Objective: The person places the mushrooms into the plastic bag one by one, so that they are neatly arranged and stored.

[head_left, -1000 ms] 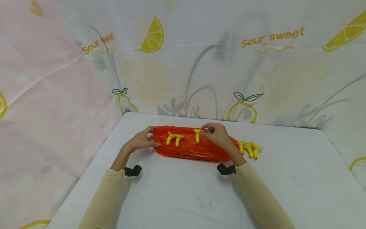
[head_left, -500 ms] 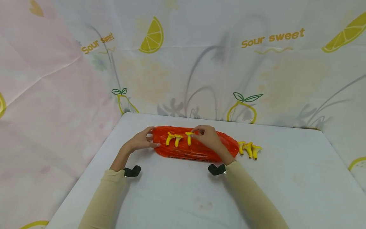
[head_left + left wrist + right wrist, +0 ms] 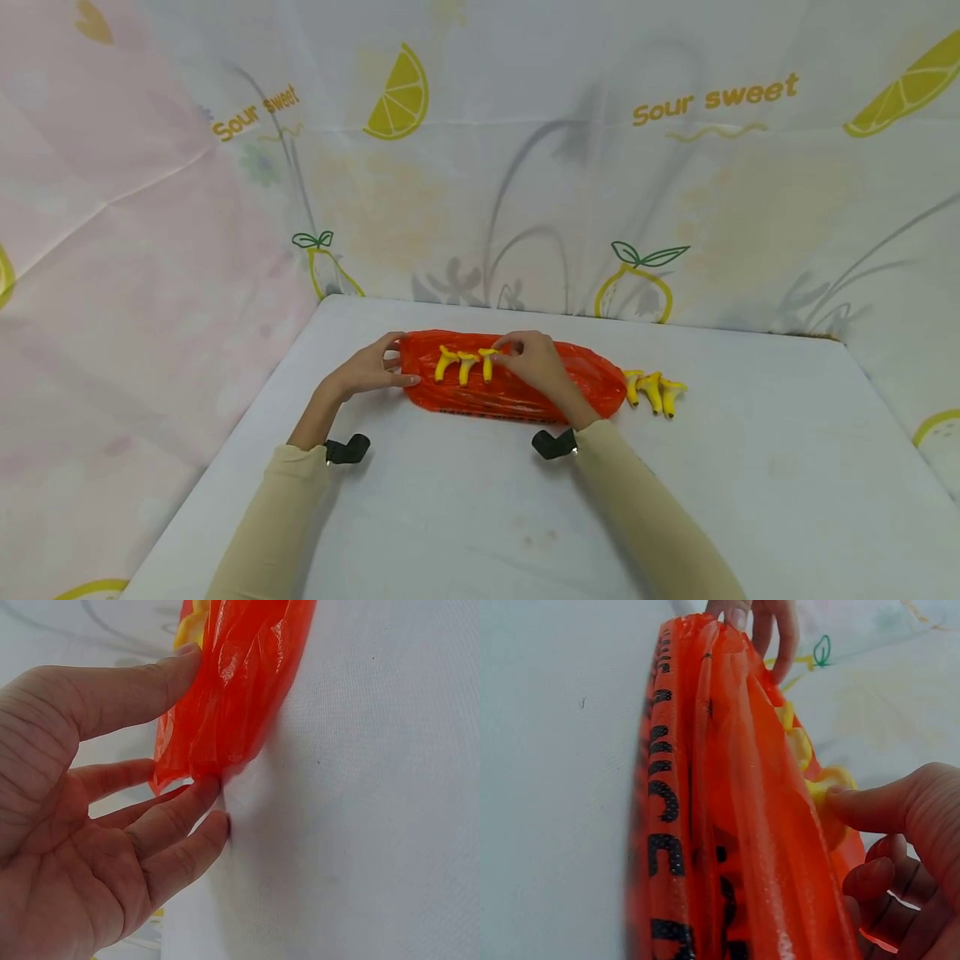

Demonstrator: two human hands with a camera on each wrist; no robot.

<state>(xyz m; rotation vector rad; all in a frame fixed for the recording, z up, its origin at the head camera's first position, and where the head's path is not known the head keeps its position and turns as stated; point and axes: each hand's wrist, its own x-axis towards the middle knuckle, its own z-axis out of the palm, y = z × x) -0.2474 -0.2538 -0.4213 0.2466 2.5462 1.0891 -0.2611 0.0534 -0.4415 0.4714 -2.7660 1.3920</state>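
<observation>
A flattened red plastic bag (image 3: 525, 396) with black lettering lies on the table. My left hand (image 3: 367, 367) holds its left end, thumb on the front and fingertips at the edge, as the left wrist view (image 3: 112, 817) also shows. Two yellow chanterelle-like mushrooms (image 3: 467, 368) lie side by side on the bag. My right hand (image 3: 534, 362) pinches a third yellow mushroom (image 3: 487, 365) beside them, close to the bag's surface. In the right wrist view, thumb and fingers are at that mushroom (image 3: 832, 784), whose lower part is partly hidden by the bag.
Three more yellow mushrooms (image 3: 654, 392) lie on the white-covered table (image 3: 450, 500) just off the bag's right end. A printed cloth backdrop (image 3: 487, 167) with lemons stands behind and at the left. Dark cameras (image 3: 348, 450) are strapped to both wrists.
My right hand has moved left over the bag with the pinched mushroom, bringing it next to the other two. My left hand has stayed at the bag's left end.
</observation>
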